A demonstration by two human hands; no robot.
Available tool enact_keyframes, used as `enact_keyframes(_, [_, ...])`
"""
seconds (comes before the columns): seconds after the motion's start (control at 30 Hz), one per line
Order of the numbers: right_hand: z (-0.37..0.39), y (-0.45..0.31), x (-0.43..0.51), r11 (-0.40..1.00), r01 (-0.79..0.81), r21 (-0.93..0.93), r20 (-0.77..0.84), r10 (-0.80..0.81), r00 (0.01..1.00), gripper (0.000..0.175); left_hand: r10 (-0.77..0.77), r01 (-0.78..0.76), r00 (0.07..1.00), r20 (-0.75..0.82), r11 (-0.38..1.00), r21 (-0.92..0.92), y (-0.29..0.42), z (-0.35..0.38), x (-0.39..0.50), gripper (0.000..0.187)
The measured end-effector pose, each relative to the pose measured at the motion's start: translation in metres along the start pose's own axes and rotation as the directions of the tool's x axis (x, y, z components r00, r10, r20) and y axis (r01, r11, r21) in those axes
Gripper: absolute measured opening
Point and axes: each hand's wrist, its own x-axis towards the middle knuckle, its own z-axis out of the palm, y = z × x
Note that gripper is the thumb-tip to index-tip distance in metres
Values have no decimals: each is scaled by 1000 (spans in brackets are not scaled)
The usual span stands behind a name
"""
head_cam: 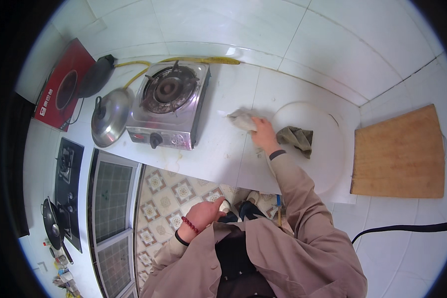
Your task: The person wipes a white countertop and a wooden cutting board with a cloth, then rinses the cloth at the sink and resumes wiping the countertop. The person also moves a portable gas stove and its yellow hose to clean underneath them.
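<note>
My right hand (262,132) presses a light grey cloth (242,118) onto the white tiled counter (219,156); the hand is a little blurred. Just right of the hand, a crumpled dark olive cloth (297,139) lies over a large round pale ring mark on the counter. My left hand (205,214), with a red bead bracelet at the wrist, hangs in front of my body below the counter's edge. Its thumb and index finger are apart, and nothing shows in it. To the left of the cloth stands a single-burner gas stove (167,100) of shiny metal.
A metal wok lid (111,117), a dark pan (97,76) and a red box (59,85) stand left of the stove. Behind it runs a yellow hose (219,60). A wooden cutting board (400,156) is at the right. Another hob (69,186) with a wok (52,225) is far left.
</note>
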Motion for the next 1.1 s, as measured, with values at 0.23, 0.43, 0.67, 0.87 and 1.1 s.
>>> enact_keyframes(0.23, [80,-75,-122,975,219,-37,373,-190,908,37,54,-54,998,-19,998,25,10,-5,-1,49])
enact_keyframes(0.43, [58,-90,-103,970,86,228,369,-168,914,44,126,-126,992,6,991,48,23,-14,1,51])
enact_keyframes(0.67, [-21,-6,-184,915,239,-324,289,-144,946,51,225,-244,963,147,961,128,35,7,31,63])
enact_keyframes(0.87, [-109,67,-318,946,124,-301,374,-3,928,52,284,-297,952,114,948,118,49,1,55,61])
enact_keyframes(1.1, [-248,160,-412,584,-795,-167,-159,779,606,51,291,-307,949,123,942,137,76,-11,88,60])
